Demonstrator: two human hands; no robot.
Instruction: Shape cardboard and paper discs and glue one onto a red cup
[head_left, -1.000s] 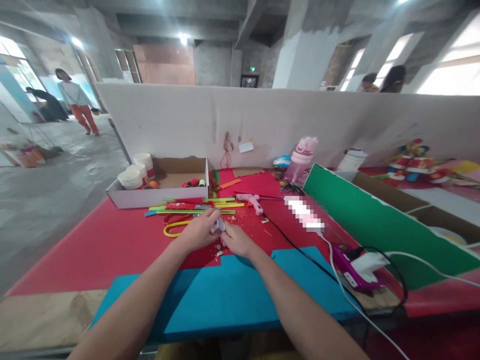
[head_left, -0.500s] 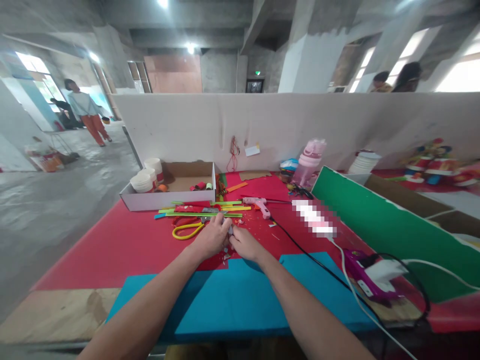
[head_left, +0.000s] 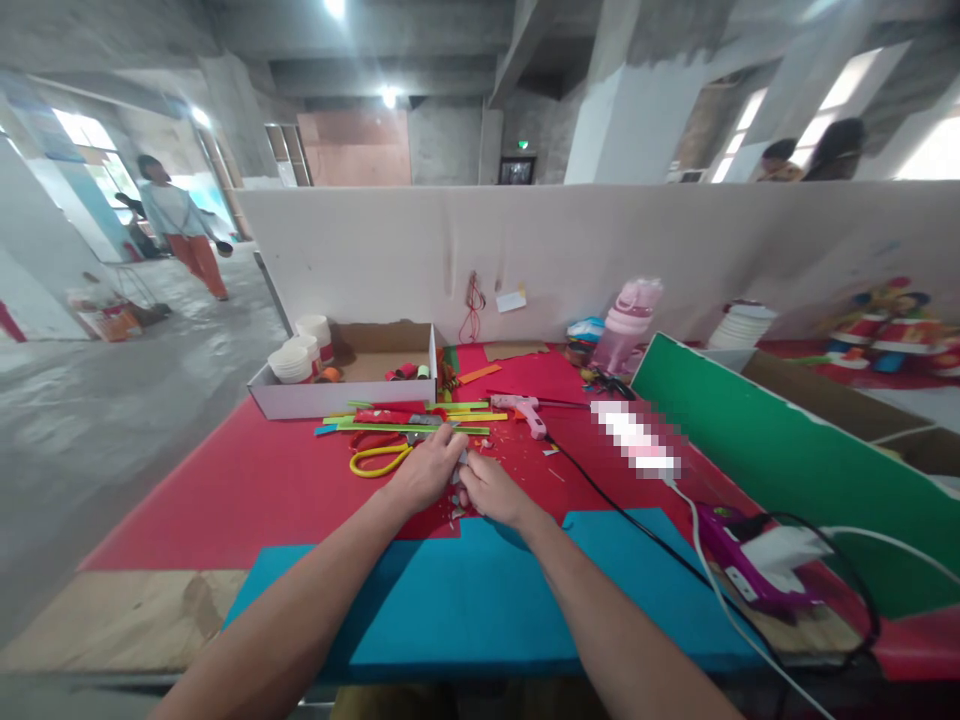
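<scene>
My left hand (head_left: 429, 470) and my right hand (head_left: 491, 487) meet over the red tabletop, fingers closed. Between them shows a small whitish piece (head_left: 462, 457), mostly covered by the fingers, so its kind is unclear. Both hands appear to grip it. Small pale scraps (head_left: 456, 513) lie just below the fingers. Left of my left hand rest pliers or scissors with yellow and red handles (head_left: 379, 462). Behind the hands are green and yellow strips (head_left: 465, 430) and a red packet (head_left: 390, 416). A pink glue gun (head_left: 529, 413) lies beyond my right hand.
A shallow box (head_left: 341, 398) holding white paper cups (head_left: 292, 362) stands back left. A pink bottle (head_left: 626, 325) is at the back, beside a green-sided box (head_left: 750, 470). Cords run to a purple power strip (head_left: 757, 565). Blue sheet (head_left: 450, 610) covers the near edge. A person (head_left: 184, 225) walks far left.
The view has swung slightly left, shifting things to the right. Both hands stay together with little change in grip. The person in the background has changed pose.
</scene>
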